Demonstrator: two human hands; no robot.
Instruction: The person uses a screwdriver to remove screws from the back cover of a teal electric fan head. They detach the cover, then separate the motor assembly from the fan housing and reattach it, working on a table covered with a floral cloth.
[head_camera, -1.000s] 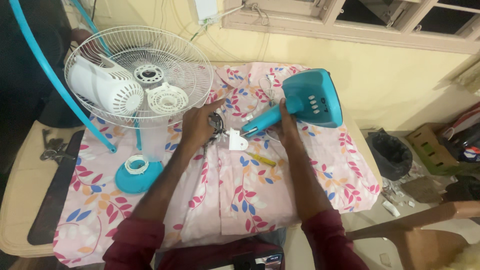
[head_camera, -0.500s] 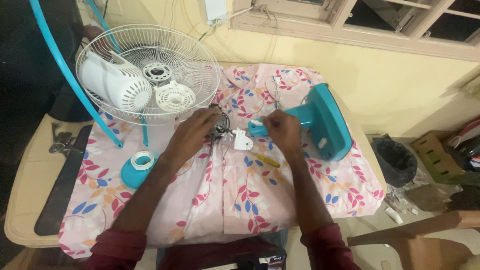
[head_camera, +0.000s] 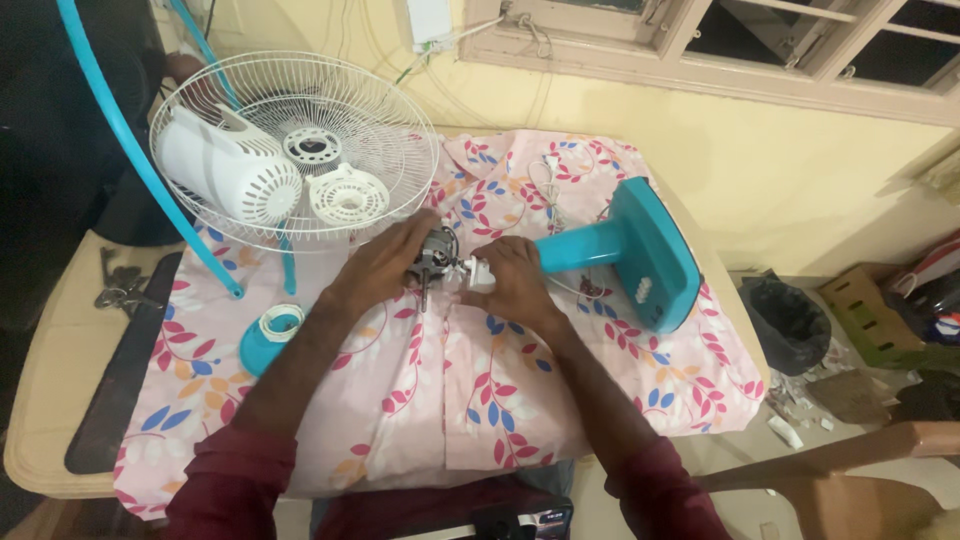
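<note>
Both hands work on a small dark metal fan motor at table centre, on the pink floral cloth. Left hand grips the motor; right hand is closed on its white plastic part. Step looks like dismantling; next likely needs a steady hold. Far left, the white wire fan guard cradles a white vented housing and a round white cap.

Single head-worn view, looking steeply down, close over table

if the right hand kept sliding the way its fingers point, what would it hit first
The right hand points left toward the fan motor, which it already seems to touch; past that is the left hand. Depth is hard to judge.
</note>
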